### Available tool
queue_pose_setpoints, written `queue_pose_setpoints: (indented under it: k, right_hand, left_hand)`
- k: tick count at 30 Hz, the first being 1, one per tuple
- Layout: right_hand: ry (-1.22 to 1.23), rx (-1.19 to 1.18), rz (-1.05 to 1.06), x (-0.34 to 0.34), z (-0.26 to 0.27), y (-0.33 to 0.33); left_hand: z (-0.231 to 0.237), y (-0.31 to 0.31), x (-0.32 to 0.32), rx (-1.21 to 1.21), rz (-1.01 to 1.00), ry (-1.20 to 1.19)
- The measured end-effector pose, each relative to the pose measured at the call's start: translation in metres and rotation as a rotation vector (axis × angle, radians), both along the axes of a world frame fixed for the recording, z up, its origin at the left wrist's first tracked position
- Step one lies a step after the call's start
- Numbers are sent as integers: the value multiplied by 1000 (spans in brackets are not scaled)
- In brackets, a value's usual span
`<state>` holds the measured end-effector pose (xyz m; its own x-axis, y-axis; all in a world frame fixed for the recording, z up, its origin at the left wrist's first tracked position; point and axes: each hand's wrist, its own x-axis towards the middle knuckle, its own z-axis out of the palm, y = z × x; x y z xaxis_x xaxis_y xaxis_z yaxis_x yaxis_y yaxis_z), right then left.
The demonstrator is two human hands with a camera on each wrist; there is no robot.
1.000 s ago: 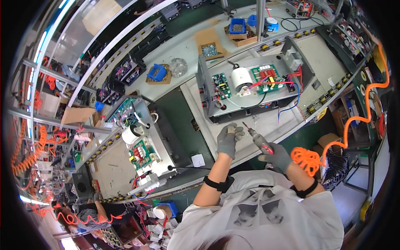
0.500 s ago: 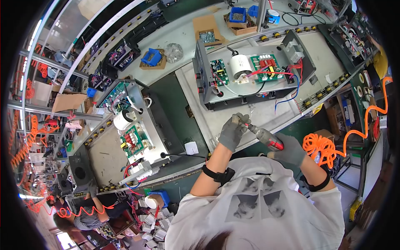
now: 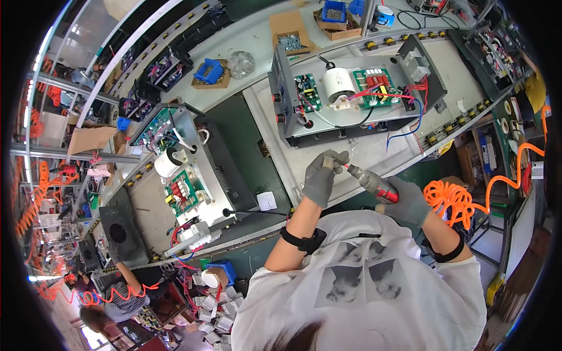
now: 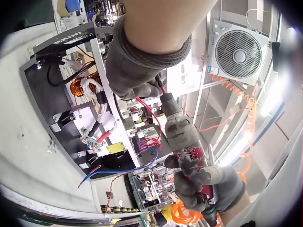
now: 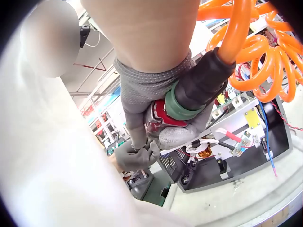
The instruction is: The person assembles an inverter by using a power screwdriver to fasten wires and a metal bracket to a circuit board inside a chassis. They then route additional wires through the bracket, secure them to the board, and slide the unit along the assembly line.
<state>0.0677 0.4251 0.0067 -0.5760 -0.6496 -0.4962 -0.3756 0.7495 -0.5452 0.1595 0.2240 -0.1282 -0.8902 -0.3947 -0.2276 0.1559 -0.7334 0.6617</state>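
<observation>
My gloved right hand (image 3: pixel 407 202) grips a worn grey and red pneumatic screwdriver (image 3: pixel 372 182), its bit pointing toward my left hand. In the right wrist view an orange air hose (image 5: pixel 236 28) joins the tool's green and black end (image 5: pixel 182 111). The gloved left hand (image 3: pixel 320 175) has its fingers curled at the tip of the bit (image 4: pixel 162 87), pinching it; its fingers hide the very tip. Both hands are on the near side of an open metal chassis (image 3: pixel 283 79) with a white cylinder (image 3: pixel 338 85), green circuit boards (image 3: pixel 374 88) and loose red and blue wires.
Another open chassis (image 3: pixel 202 175) stands on the left on the roller line. Along the back bench are blue bins (image 3: pixel 208 71), cardboard boxes of small hardware (image 3: pixel 288 42) and a clear plastic bag (image 3: pixel 240 64). Orange coiled hose (image 3: pixel 448 202) hangs at right. Another person (image 3: pixel 120 301) works at lower left.
The left hand and the screwdriver bit have come together; a second ago they were apart. The head view has shifted, so both chassis appear higher and farther left.
</observation>
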Motion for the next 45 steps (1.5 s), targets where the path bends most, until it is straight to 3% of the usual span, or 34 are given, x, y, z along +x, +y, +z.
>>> queue_pose_setpoints:
  k: [5, 10, 11, 18, 20, 22, 24, 31, 36, 39, 43, 45]
  right_hand:
    - [29, 27, -8, -6, 5, 5]
    - [-13, 46, 20, -27, 5, 17]
    - [-18, 45, 20, -33, 2, 22]
    - [-287, -49, 56, -95, -14, 61]
    - [-314, -64, 86, -114, -17, 73]
    - [-179, -22, 163, -136, -17, 83]
    - [-185, -5, 203, -158, -14, 89]
    - [-223, -61, 306, -217, -21, 104]
    - [-212, 19, 425, -240, -25, 101]
    - [-177, 2, 457, -246, -30, 103]
    - [-245, -26, 462, -255, -31, 101]
    - [-241, -33, 488, -261, -36, 98]
  left_hand:
    - [10, -2, -4, -273, -46, -115]
    - [12, 6, -23, -191, -63, -64]
    - [14, 6, -27, -278, -95, -84]
    - [43, 20, -64, -621, -258, -97]
    - [46, 35, -77, -560, -273, -148]
    - [46, 49, -91, -493, -280, -199]
    - [42, 60, -103, -296, -219, -165]
    - [48, 89, -128, -344, -78, -268]
    - [60, 102, -135, -578, -64, -448]
    - [70, 106, -140, -596, -85, -554]
    - [55, 110, -139, -473, -47, -431]
    - [48, 119, -145, -444, 69, -372]
